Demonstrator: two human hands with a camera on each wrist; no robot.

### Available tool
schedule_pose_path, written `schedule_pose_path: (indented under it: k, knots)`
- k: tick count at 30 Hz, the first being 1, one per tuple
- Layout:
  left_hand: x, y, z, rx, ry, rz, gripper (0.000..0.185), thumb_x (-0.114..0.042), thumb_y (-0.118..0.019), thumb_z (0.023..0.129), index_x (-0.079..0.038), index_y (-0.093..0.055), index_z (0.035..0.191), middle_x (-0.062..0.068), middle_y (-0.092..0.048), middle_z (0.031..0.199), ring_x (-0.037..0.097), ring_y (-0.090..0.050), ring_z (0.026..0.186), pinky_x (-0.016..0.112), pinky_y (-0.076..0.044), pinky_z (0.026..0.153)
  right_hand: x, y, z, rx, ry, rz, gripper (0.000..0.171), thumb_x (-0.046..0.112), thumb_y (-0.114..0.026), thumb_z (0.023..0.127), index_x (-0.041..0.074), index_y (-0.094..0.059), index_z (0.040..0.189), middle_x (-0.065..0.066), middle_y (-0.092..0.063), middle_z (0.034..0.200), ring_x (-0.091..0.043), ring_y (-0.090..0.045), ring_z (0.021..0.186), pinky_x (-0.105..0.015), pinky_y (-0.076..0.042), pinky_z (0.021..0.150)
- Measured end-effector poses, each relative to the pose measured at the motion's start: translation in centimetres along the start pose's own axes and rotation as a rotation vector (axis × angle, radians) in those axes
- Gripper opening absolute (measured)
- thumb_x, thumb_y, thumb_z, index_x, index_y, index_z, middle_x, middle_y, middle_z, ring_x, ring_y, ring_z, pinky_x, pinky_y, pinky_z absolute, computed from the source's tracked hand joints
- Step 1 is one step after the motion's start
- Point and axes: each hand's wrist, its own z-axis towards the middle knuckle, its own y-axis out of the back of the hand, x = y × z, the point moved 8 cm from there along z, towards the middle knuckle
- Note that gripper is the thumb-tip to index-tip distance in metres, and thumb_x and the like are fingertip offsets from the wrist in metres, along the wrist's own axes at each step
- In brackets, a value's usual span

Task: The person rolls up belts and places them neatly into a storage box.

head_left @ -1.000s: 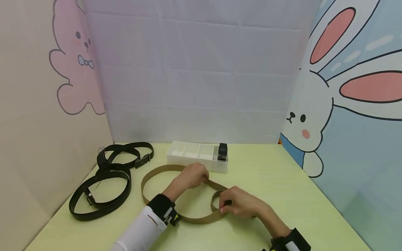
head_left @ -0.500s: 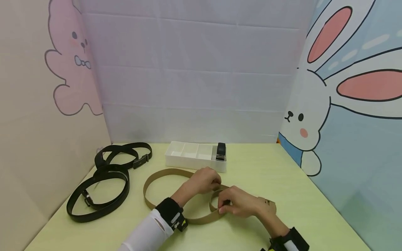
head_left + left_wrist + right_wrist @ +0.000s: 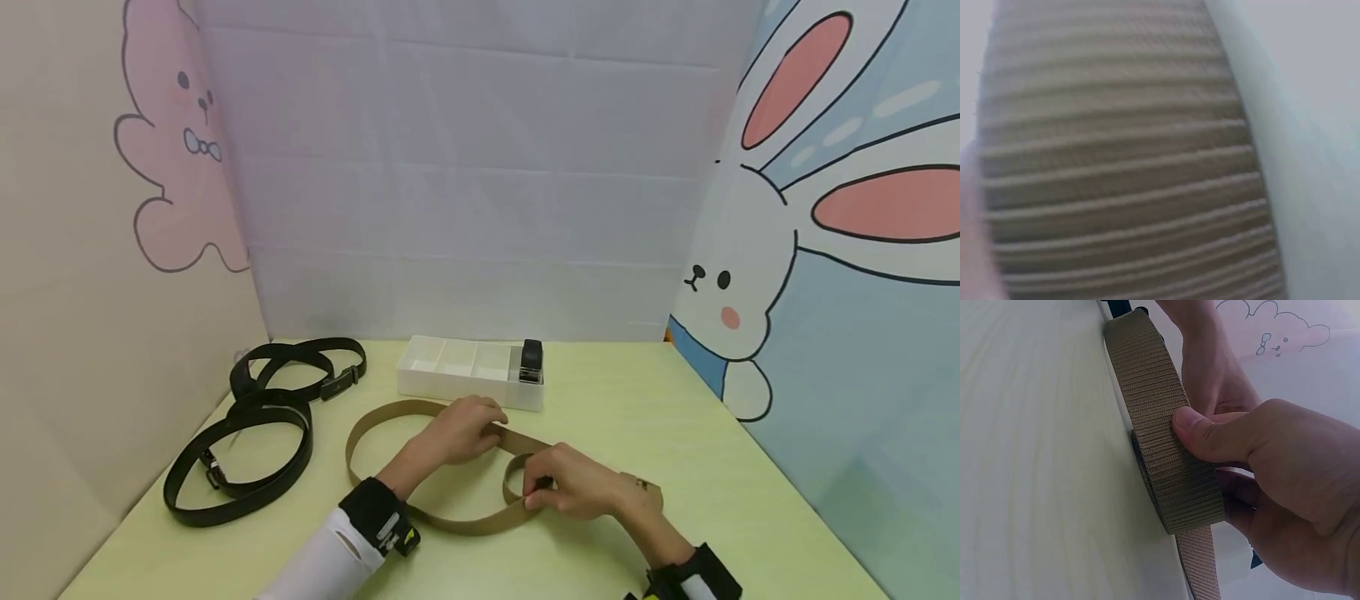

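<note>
A tan webbing belt (image 3: 480, 526) lies on edge on the table in a wide loop, with a small coil (image 3: 513, 479) at its right. The left hand (image 3: 459, 431) bends its fingers round the far side of the loop. In the left wrist view, the ribbed strap (image 3: 1122, 150) fills most of the picture. The right hand (image 3: 573, 485) pinches the belt at the coil; in the right wrist view, its thumb (image 3: 1194, 425) presses on the outer face of the webbing. A loose end (image 3: 641, 486) sticks out beyond the right hand.
Two black belts in loose loops, one nearer (image 3: 202, 517) and one with its buckle (image 3: 341, 382) showing, lie along the left side. At the back, a white divided tray (image 3: 450, 386) holds a rolled black belt (image 3: 532, 358). Printed fabric walls (image 3: 480, 208) enclose the table.
The left hand shifted right along the far strap, then back left, now slightly right of where it began. The belt's loose end now shows past the right hand, which keeps its place.
</note>
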Motion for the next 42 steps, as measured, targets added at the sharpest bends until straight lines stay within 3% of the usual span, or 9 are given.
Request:
schedule_pose_path:
  k: [2,8,14,19,24,34,42]
  knots:
    - [-0.7,0.7,-0.1,-0.005,-0.021,-0.028,0.017,-0.013,-0.080,0.104,-0.010,-0.085,0.121,0.004,-0.084,0.116,0.021,-0.079,0.108,0.037,-0.063,0.095,0.0,0.1,0.0,-0.004,0.006,0.001,0.009,0.015,-0.083,0.102,0.016,-0.081,0.094,0.006,-0.079,0.089,0.009,-0.061,0.082,-0.021,-0.057,0.078]
    - [-4.5,2.6,-0.9,0.013,-0.162,-0.169,0.011,-0.011,-0.077,0.107,-0.013,-0.088,0.111,-0.002,-0.086,0.105,0.008,-0.077,0.095,0.022,-0.060,0.085,-0.1,0.4,0.1,-0.011,0.032,-0.003,0.007,0.015,-0.083,0.102,0.015,-0.081,0.095,0.005,-0.080,0.091,0.008,-0.062,0.083,-0.022,-0.058,0.078]
    - [-7.1,2.5,-2.8,0.091,-0.249,-0.220,0.009,-0.011,-0.079,0.105,-0.013,-0.088,0.104,-0.004,-0.086,0.103,0.000,-0.075,0.096,0.014,-0.057,0.089,0.0,0.6,0.2,-0.014,0.030,-0.004,0.005,0.015,-0.083,0.102,0.014,-0.081,0.097,0.003,-0.081,0.094,0.008,-0.063,0.084,-0.022,-0.059,0.079]
    - [-7.8,1.9,-4.0,0.138,-0.229,-0.237,0.010,-0.016,-0.079,0.107,-0.017,-0.089,0.108,-0.009,-0.087,0.107,-0.008,-0.072,0.100,0.006,-0.052,0.091,0.1,0.6,0.2,-0.016,0.025,0.005,0.005,0.014,-0.083,0.103,0.015,-0.081,0.097,0.003,-0.081,0.095,0.008,-0.065,0.086,-0.023,-0.060,0.080]
    - [-8.1,1.6,-4.4,0.130,-0.175,-0.230,0.011,-0.020,-0.080,0.107,-0.018,-0.090,0.112,-0.010,-0.086,0.106,-0.010,-0.071,0.096,0.007,-0.052,0.088,0.2,0.4,0.3,-0.016,0.024,0.022,0.007,0.016,-0.081,0.104,0.013,-0.082,0.098,0.001,-0.082,0.096,0.007,-0.065,0.087,-0.024,-0.060,0.080]
    - [-8.2,1.0,-4.1,0.111,-0.078,-0.184,0.013,-0.026,-0.083,0.106,-0.020,-0.091,0.097,-0.015,-0.081,0.085,-0.014,-0.049,0.069,0.004,-0.041,0.068,0.3,0.0,0.4,-0.019,-0.020,0.020,0.006,0.015,-0.081,0.104,0.014,-0.081,0.098,0.004,-0.081,0.097,0.007,-0.064,0.087,-0.025,-0.060,0.081]
    - [-8.4,0.9,-3.8,0.114,-0.079,-0.094,0.013,-0.029,-0.086,0.103,-0.023,-0.091,0.093,-0.017,-0.080,0.081,-0.014,-0.047,0.067,0.004,-0.041,0.067,0.4,-0.1,0.3,-0.037,-0.007,0.007,0.006,0.015,-0.082,0.103,0.016,-0.080,0.098,0.005,-0.080,0.098,0.006,-0.064,0.087,-0.026,-0.061,0.081]
